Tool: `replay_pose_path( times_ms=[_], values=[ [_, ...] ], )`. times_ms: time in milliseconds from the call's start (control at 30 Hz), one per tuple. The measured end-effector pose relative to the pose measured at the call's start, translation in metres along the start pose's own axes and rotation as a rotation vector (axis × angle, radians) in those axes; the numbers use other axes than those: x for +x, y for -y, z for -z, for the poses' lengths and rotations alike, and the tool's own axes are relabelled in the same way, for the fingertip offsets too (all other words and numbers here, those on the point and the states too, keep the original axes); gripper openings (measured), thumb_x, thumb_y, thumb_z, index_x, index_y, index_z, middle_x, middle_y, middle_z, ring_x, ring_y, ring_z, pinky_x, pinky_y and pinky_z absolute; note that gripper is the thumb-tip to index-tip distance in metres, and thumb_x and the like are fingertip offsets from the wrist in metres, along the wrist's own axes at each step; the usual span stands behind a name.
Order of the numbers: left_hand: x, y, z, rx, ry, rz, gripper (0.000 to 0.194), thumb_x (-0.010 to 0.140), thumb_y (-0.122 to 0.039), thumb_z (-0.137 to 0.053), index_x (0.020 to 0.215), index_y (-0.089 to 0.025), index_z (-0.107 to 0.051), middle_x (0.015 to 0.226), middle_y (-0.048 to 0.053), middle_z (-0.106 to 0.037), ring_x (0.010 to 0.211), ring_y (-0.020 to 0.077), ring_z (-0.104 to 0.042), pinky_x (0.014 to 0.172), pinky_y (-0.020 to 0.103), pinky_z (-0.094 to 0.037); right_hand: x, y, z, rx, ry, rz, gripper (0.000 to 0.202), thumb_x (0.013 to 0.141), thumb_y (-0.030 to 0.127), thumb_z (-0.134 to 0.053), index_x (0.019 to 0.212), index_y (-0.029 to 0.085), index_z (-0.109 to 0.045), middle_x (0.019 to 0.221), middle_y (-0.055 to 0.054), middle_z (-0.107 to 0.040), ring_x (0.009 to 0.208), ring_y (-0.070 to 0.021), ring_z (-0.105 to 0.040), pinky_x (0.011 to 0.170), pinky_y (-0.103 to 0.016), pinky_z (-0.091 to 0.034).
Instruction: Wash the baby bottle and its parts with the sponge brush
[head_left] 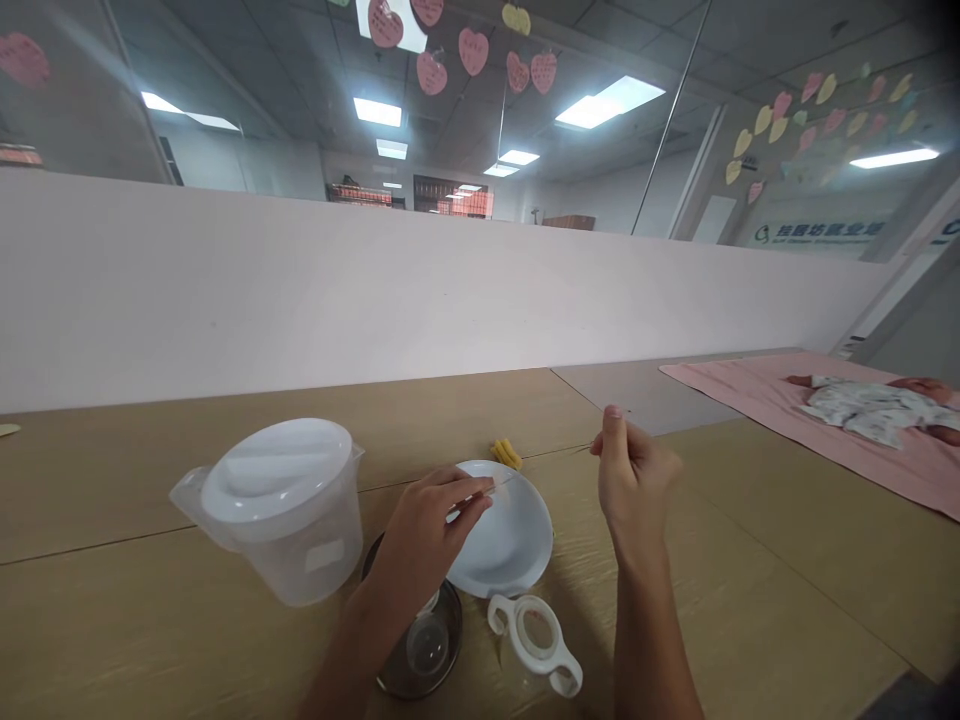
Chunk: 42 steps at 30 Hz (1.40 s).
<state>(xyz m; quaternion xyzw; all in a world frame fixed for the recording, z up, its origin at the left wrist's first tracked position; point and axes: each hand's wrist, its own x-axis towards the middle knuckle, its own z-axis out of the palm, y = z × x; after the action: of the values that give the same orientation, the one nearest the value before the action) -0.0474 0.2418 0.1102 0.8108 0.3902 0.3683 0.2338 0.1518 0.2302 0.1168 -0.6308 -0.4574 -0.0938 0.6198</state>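
My left hand point(442, 510) reaches over a white bowl point(502, 550), thumb and fingers pinched together. A thin, faint line shows at its fingertips, too fine to name. My right hand point(634, 465) is raised to the right of the bowl, fingers curled in and thumb up, slightly blurred. What it holds, if anything, I cannot make out. Just behind the bowl lies a small yellow ridged piece point(506, 454). In front of the bowl stands a clear cup with a white two-handled ring-shaped top point(536, 635). A dark round dish point(442, 665) sits partly under my left forearm.
A clear plastic pitcher with a white lid point(281, 480) stands on the left of the wooden table point(150, 620). At the far right, a doll-like figure in patterned clothing point(874, 408) lies on a pink cloth point(757, 400). A white low wall point(420, 290) borders the back.
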Motion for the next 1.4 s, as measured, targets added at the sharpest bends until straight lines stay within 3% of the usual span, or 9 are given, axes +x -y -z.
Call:
replay_pose_path(
  times_ms=[167,300,400,533,667,900,1233,1300,1400],
  values=[
    [0.0,-0.001,0.002,0.013,0.078,-0.018,0.022,0.087,-0.025,-0.048,0.092,-0.024,-0.07,0.089,0.0,-0.068,0.074,0.0132,-0.06,0.069,0.022,-0.043,0.003,-0.004,-0.001,-0.004,0.013,-0.027,0.053,0.091,0.054,-0.034,0.054,0.018,-0.047,0.044,0.002,-0.039,0.044,-0.0115,-0.039,0.048,-0.025,-0.029],
    [-0.001,-0.004,0.001,0.038,0.142,-0.052,0.023,0.089,-0.026,-0.046,0.091,-0.024,-0.069,0.086,0.001,-0.066,0.074,0.0138,-0.058,0.064,0.022,-0.04,0.0,-0.004,-0.005,0.1,0.143,-0.056,0.062,0.091,0.06,-0.025,0.054,0.018,-0.053,0.049,-0.002,-0.049,0.049,-0.0137,-0.048,0.05,-0.026,-0.034],
    [-0.002,-0.006,0.0,0.082,0.182,-0.073,0.025,0.091,-0.026,-0.043,0.089,-0.023,-0.067,0.08,0.0,-0.064,0.072,0.0135,-0.056,0.062,0.022,-0.037,-0.004,0.0,-0.006,0.193,0.199,-0.068,0.068,0.089,0.064,-0.02,0.05,0.018,-0.051,0.044,-0.001,-0.043,0.045,-0.0128,-0.045,0.046,-0.025,-0.032],
    [-0.002,-0.005,-0.001,0.112,0.203,-0.099,0.026,0.092,-0.026,-0.04,0.085,-0.021,-0.065,0.073,-0.001,-0.061,0.067,0.0129,-0.053,0.062,0.023,-0.035,-0.007,0.008,-0.004,0.188,0.145,-0.066,0.062,0.09,0.062,-0.026,0.051,0.019,-0.046,0.044,0.001,-0.04,0.043,-0.0107,-0.04,0.045,-0.025,-0.03],
    [0.001,-0.001,-0.004,0.08,0.17,-0.119,0.024,0.092,-0.026,-0.042,0.085,-0.021,-0.065,0.077,-0.001,-0.063,0.07,0.0124,-0.055,0.064,0.022,-0.036,-0.007,0.01,-0.003,0.098,0.16,-0.03,0.057,0.091,0.059,-0.026,0.05,0.02,-0.033,0.045,0.002,-0.036,0.044,-0.0096,-0.034,0.046,-0.025,-0.026],
    [0.001,0.005,-0.016,0.1,0.01,-0.123,0.022,0.091,-0.024,-0.045,0.085,-0.021,-0.066,0.085,-0.001,-0.066,0.076,0.0132,-0.059,0.067,0.023,-0.039,-0.014,0.013,-0.011,0.114,0.183,-0.009,0.053,0.092,0.055,-0.024,0.051,0.022,-0.027,0.045,0.003,-0.031,0.043,-0.0099,-0.03,0.044,-0.025,-0.023],
    [0.004,0.002,-0.013,-0.047,-0.092,-0.175,0.018,0.089,-0.024,-0.05,0.085,-0.021,-0.067,0.085,0.0,-0.068,0.073,0.0115,-0.06,0.069,0.021,-0.044,-0.032,0.029,-0.029,0.028,0.453,0.245,0.049,0.096,0.041,-0.024,0.053,0.02,-0.034,0.045,0.001,-0.042,0.042,-0.0096,-0.036,0.044,-0.023,-0.023],
    [0.006,0.005,-0.011,-0.067,-0.127,-0.169,0.018,0.089,-0.025,-0.05,0.088,-0.022,-0.068,0.087,0.0,-0.069,0.073,0.0112,-0.061,0.069,0.021,-0.045,-0.032,0.034,-0.021,-0.019,0.425,0.284,0.046,0.096,0.039,-0.027,0.058,0.019,-0.042,0.048,0.001,-0.046,0.043,-0.0097,-0.04,0.045,-0.023,-0.024],
    [0.007,0.009,-0.008,-0.027,-0.15,-0.145,0.018,0.088,-0.028,-0.051,0.086,-0.021,-0.068,0.085,0.001,-0.069,0.074,0.0127,-0.061,0.069,0.022,-0.046,-0.037,0.046,0.003,-0.03,0.28,0.335,0.029,0.095,0.036,-0.036,0.079,0.018,-0.052,0.055,0.002,-0.051,0.046,-0.0097,-0.046,0.047,-0.021,-0.029]
  ],
)
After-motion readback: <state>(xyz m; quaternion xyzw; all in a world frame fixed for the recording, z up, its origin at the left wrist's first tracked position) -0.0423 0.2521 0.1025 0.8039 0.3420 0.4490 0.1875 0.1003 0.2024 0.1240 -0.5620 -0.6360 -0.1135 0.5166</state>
